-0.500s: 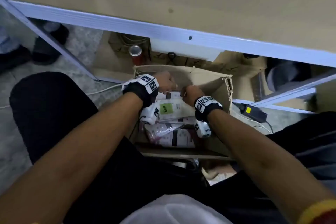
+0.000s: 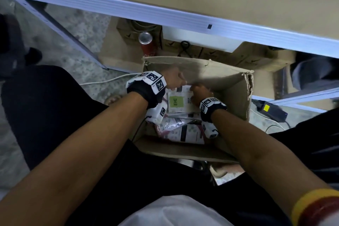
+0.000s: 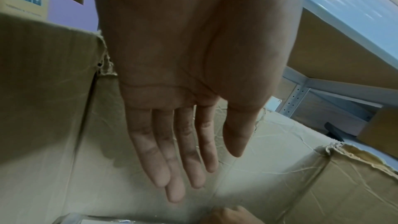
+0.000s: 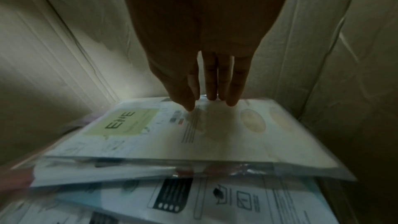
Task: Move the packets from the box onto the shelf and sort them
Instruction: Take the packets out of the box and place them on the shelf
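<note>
An open cardboard box [image 2: 229, 86] stands on the floor between my knees, below the shelf [image 2: 165, 14]. Several flat plastic packets lie in it. The top packet [image 2: 180, 102] is white with a green "ENE" label [image 4: 122, 122]; other packets [image 2: 183, 132] lie beneath it. My right hand [image 2: 199, 91] reaches down inside, and its straight fingers [image 4: 212, 91] and thumb touch the top packet's far edge. My left hand [image 2: 174, 79] hovers at the box's far left corner, fingers [image 3: 189, 159] straight and holding nothing.
A red can [image 2: 145, 42] and flat cardboard boxes [image 2: 211, 53] sit under the shelf behind the box. A black power adapter [image 2: 271, 110] lies on the floor at right, a white cable [image 2: 102, 80] at left. A slanted shelf upright [image 2: 64, 33] stands left.
Both hands stay in the box at the top packet's far edge, with only a slight shift. Nothing has been lifted out.
</note>
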The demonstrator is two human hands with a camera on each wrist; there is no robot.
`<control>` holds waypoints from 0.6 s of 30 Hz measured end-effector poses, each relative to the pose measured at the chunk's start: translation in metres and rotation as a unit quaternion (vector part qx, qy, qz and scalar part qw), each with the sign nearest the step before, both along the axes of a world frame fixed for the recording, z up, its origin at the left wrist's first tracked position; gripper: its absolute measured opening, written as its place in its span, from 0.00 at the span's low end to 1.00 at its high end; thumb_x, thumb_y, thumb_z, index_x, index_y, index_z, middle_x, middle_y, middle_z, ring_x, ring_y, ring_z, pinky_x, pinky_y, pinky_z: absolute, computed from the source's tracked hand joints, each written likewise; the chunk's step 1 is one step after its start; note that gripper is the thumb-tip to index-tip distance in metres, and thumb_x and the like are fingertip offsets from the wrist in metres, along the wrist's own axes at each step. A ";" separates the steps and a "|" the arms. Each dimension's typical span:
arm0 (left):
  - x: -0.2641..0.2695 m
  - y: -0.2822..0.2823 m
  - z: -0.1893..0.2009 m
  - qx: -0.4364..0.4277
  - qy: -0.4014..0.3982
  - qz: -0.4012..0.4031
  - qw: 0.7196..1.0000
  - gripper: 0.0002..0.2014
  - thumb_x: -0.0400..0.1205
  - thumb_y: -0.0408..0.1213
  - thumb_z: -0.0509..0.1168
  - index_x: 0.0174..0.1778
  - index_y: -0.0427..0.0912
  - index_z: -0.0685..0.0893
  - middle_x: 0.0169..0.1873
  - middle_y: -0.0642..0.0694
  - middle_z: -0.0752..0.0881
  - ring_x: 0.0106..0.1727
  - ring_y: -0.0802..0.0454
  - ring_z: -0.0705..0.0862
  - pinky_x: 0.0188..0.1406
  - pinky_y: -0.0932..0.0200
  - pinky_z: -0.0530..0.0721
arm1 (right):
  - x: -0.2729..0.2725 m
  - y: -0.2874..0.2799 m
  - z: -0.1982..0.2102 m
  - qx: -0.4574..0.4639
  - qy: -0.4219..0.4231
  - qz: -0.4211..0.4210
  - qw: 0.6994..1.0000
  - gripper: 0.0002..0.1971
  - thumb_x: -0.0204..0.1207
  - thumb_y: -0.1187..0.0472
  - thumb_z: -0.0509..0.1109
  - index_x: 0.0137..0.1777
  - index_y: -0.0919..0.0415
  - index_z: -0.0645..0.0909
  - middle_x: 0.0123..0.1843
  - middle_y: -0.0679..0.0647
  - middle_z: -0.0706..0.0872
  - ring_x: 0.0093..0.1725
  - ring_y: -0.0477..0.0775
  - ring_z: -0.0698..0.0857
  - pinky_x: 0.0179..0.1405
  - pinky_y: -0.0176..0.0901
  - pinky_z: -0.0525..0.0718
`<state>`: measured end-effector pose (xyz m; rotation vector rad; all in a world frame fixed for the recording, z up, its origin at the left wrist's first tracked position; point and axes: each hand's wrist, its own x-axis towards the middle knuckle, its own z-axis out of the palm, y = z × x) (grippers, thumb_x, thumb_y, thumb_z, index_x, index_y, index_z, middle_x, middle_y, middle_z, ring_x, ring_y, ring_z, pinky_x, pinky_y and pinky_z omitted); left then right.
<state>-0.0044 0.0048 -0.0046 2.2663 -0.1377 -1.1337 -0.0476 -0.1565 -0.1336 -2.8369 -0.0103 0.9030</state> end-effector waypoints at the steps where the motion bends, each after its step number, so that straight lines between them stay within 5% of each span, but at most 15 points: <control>1: 0.000 -0.001 0.001 0.005 -0.002 -0.006 1.000 0.14 0.86 0.40 0.65 0.57 0.33 0.88 0.52 0.34 0.91 0.45 0.41 0.88 0.47 0.56 0.82 | 0.002 0.000 -0.002 0.000 0.006 0.001 1.000 0.26 0.76 0.59 0.74 0.75 0.60 0.76 0.77 0.62 0.74 0.75 0.65 0.75 0.73 0.60 0.76; 5: -0.001 -0.002 0.006 0.011 -0.014 -0.016 1.000 0.14 0.86 0.41 0.64 0.58 0.35 0.89 0.52 0.35 0.91 0.53 0.40 0.91 0.43 0.59 0.83 | 0.005 -0.002 -0.008 -0.010 0.008 0.017 1.000 0.24 0.77 0.63 0.71 0.74 0.62 0.76 0.76 0.64 0.74 0.75 0.67 0.73 0.73 0.62 0.76; 10: -0.001 -0.004 0.007 0.004 -0.006 -0.015 1.000 0.13 0.86 0.41 0.65 0.58 0.37 0.88 0.53 0.33 0.91 0.55 0.37 0.90 0.57 0.49 0.86 | 0.005 -0.006 -0.009 -0.006 -0.021 0.016 1.000 0.19 0.76 0.68 0.68 0.68 0.66 0.81 0.69 0.66 0.82 0.68 0.69 0.81 0.65 0.59 0.83; 18: -0.001 -0.007 0.013 0.019 -0.014 -0.016 1.000 0.14 0.85 0.43 0.65 0.59 0.39 0.88 0.52 0.36 0.91 0.54 0.41 0.90 0.60 0.50 0.86 | 0.011 -0.002 -0.006 0.054 -0.019 0.007 0.998 0.14 0.77 0.67 0.68 0.62 0.62 0.81 0.68 0.63 0.81 0.66 0.67 0.82 0.63 0.56 0.82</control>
